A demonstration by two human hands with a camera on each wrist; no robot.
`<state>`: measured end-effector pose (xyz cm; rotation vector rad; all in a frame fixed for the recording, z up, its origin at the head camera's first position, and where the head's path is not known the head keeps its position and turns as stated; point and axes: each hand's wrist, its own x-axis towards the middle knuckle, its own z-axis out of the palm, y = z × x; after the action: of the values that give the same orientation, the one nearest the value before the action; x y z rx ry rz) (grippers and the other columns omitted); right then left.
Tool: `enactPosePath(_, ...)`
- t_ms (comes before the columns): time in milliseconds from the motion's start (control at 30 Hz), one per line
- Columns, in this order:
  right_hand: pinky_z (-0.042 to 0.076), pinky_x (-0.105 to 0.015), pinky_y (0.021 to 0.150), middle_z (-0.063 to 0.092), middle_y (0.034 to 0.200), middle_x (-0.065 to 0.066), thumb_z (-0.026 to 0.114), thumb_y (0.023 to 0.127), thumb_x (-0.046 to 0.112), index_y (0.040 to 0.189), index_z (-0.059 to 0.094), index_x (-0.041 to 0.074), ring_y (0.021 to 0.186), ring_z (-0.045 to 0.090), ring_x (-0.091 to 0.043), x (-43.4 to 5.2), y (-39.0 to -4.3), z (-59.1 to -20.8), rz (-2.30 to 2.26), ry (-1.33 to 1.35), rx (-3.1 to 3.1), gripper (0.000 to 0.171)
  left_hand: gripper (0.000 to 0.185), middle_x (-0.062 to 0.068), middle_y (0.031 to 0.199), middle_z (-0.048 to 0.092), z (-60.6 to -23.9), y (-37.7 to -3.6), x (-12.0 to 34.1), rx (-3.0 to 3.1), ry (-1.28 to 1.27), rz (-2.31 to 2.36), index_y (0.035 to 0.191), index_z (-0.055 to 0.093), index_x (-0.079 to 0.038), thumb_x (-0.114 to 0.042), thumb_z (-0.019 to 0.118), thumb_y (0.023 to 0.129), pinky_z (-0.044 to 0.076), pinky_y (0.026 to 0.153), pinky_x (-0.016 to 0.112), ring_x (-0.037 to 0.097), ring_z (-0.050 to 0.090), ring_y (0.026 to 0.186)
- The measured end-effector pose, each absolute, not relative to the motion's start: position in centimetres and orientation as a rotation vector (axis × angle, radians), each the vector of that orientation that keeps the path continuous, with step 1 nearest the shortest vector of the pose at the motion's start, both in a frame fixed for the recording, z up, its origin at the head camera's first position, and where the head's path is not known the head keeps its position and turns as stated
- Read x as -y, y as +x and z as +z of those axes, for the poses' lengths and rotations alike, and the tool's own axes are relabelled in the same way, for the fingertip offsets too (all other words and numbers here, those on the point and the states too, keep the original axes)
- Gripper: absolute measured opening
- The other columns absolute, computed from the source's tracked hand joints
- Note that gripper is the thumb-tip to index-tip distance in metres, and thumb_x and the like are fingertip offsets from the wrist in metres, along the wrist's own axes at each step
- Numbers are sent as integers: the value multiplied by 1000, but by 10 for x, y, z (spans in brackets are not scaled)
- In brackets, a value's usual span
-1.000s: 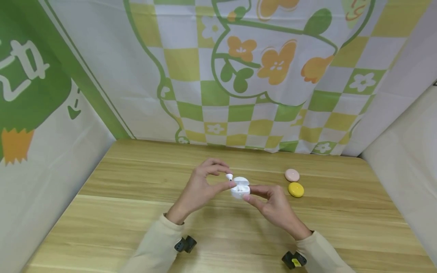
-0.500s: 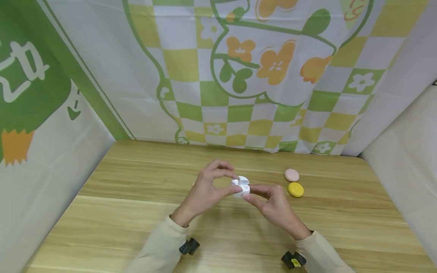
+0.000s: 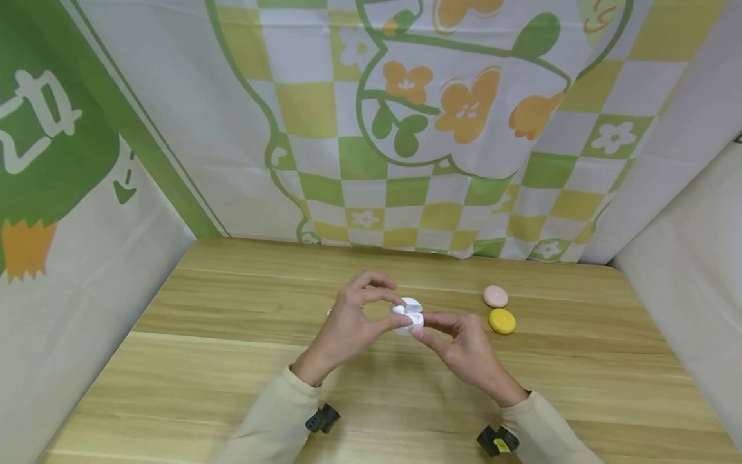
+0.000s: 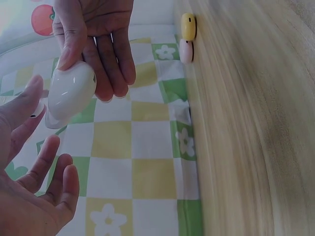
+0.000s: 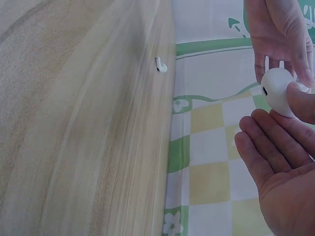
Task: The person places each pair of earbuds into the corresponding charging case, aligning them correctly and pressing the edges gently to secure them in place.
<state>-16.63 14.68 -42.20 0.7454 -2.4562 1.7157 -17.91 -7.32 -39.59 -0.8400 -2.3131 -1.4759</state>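
Wood table [image 3: 232, 361]: white earbud case [image 3: 409, 316] pinched btwn L hand [image 3: 348, 325] & R hand [image 3: 464, 351] fingers.

White characters on the green cloth [image 3: 52, 148] are cut off, unreadable.

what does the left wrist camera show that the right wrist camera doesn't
Only the left wrist view shows the yellow case and the pink case lying side by side on the wooden table. Only the right wrist view shows a loose white earbud lying on the table, apart from the hands, and a small dark port on the white case. Both show the right hand holding that white earbud case, the left hand at it, the wood surface and the checked cloth backdrop.
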Motion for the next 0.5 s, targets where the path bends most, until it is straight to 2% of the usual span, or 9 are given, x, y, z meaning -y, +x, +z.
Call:
enactPosePath(233,54,-47,93,74,113,-6,75,93,9,114,76,2,111,68,-22,-148,-166,-423,1713,755,2434,23,19,4,118,62,-392,-177,75,2358,-852,-1417,95,79,-9,-18,88,80,45,96,46,24,56,111)
enactPosePath(367,54,-48,92,74,113,-8,75,92,7,115,75,0,111,68,-21,-148,-167,-424,1706,755,2420,23,16,6,123,60,-388,-175,80,2414,-908,-1335,102,79,-7,-14,81,88,45,96,46,26,54,114)
enactPosePath(500,55,-44,91,74,113,-8,74,92,5,115,75,0,110,68,-20,-148,-167,-424,1709,755,2404,23,15,9,125,59,-384,-173,83,2442,-961,-1264,107,78,-6,-10,74,94,46,98,47,27,52,117)
